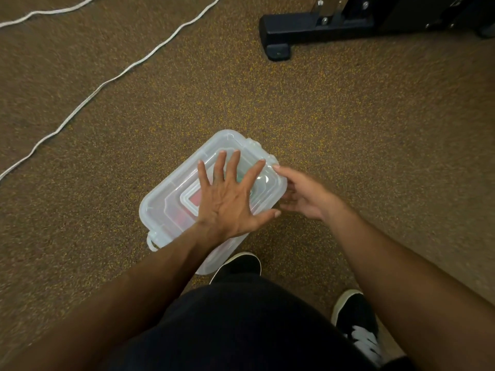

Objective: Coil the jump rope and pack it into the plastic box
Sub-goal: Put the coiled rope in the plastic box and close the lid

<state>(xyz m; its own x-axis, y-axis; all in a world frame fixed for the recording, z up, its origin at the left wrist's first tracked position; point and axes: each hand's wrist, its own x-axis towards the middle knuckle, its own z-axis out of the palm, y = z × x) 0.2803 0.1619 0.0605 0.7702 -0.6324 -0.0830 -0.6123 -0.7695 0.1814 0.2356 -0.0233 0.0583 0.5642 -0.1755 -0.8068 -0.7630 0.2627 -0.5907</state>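
Observation:
A clear plastic box lies on the speckled brown floor with its lid on. Red and teal shapes show faintly through the lid; I cannot tell what they are. My left hand lies flat on the lid with fingers spread. My right hand is at the box's right end, fingers apart, fingertips touching the lid's rim and side. A small white latch loop hangs at the box's near-left corner.
A white cord snakes across the floor at the upper left. The black foot of a piece of gym equipment stands at the top right. My black shoes and dark-clothed legs are just below the box.

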